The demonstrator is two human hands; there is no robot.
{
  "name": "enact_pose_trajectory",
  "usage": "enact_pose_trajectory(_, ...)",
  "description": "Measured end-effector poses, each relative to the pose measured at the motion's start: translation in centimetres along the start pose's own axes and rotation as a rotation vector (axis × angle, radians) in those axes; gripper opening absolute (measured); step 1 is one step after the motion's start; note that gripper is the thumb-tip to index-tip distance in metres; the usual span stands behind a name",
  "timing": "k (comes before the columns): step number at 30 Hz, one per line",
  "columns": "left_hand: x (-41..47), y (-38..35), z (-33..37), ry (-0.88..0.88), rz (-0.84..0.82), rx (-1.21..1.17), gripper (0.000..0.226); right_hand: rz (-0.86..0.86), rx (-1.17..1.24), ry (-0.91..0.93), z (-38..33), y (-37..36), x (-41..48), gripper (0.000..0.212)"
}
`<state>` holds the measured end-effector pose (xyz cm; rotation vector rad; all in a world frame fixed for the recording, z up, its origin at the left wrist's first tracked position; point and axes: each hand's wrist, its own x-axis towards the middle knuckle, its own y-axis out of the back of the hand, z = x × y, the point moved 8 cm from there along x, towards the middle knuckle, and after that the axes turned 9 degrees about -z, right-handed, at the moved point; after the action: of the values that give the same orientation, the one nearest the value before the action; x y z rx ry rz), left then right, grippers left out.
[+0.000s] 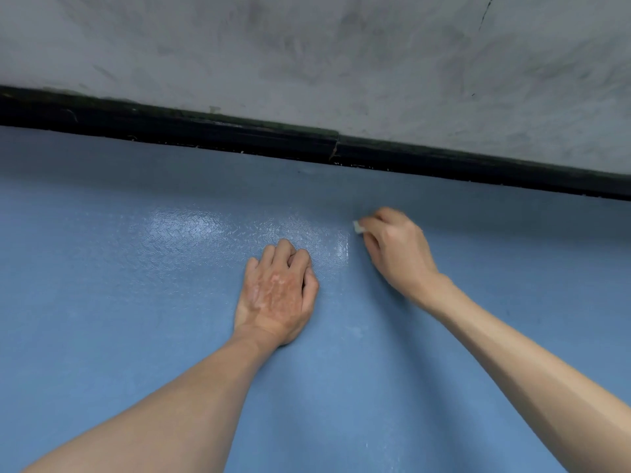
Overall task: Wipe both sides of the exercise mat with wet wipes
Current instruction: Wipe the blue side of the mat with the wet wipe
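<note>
A blue textured exercise mat (136, 302) fills the lower two thirds of the head view. A wet, shiny patch (239, 230) glistens on it near the middle. My right hand (396, 250) presses down on the mat to the right of that patch, its fingers curled round a small white wet wipe (358, 227) of which only a corner shows. My left hand (276, 291) rests on the mat below the shiny patch, fingers curled under and holding nothing.
A black strip (205, 134) runs along the mat's far edge, slanting down to the right. Beyond it lies a grey smudged floor (307, 46). The mat stretches on to the left, right and bottom edges of the view.
</note>
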<state>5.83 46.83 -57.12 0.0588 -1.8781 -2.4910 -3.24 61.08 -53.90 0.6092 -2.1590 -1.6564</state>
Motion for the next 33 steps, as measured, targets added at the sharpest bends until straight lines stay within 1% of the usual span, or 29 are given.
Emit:
enact_pose_trajectory(2,0.0,0.0,0.0,-0.002,-0.004,-0.006,0.027,0.016,-0.081,-0.015,1.5,0.4,3.2,0.019)
enact_pose_trajectory(5,-0.2,0.0,0.0,-0.003,0.000,-0.017,0.027,0.091,-0.175,-0.047,2.6,1.1,7.4,0.023)
enact_pose_trajectory(7,-0.1,0.0,0.0,-0.003,0.006,-0.021,0.027,0.097,-0.151,-0.074,2.8,1.0,8.1,0.020)
enact_pose_trajectory(10,-0.1,0.0,-0.1,0.001,0.006,-0.021,0.027,0.107,-0.038,-0.103,2.5,0.5,5.2,0.022)
enact_pose_trajectory(15,0.0,-0.1,-0.1,0.009,-0.013,-0.024,0.028,0.091,0.056,-0.023,-0.7,0.0,-5.6,0.014)
enact_pose_trajectory(17,0.0,-0.2,-0.1,0.007,-0.019,-0.010,0.028,0.064,0.076,-0.002,-1.1,-0.2,-7.8,0.014)
enact_pose_trajectory(19,0.0,-0.2,0.0,0.003,-0.019,-0.009,0.028,0.049,0.076,0.011,-0.7,-0.2,-6.8,0.014)
enact_pose_trajectory(21,-0.1,-0.3,0.0,0.002,-0.017,-0.006,0.029,0.050,0.062,-0.009,0.2,0.0,-3.5,0.015)
enact_pose_trajectory(25,-0.1,-0.3,-0.1,0.002,-0.019,-0.011,0.029,0.111,0.008,-0.123,2.8,0.5,4.0,0.019)
enact_pose_trajectory(27,-0.2,-0.2,-0.1,-0.002,-0.011,-0.010,0.029,0.112,0.004,-0.184,3.7,0.4,6.2,0.020)
enact_pose_trajectory(30,-0.1,-0.1,-0.1,-0.007,-0.009,-0.001,0.029,0.110,0.028,-0.177,2.7,0.3,5.4,0.022)
enact_pose_trajectory(33,-0.1,0.0,-0.1,0.000,-0.010,0.011,0.029,0.106,0.061,-0.083,0.0,-0.3,-1.1,0.016)
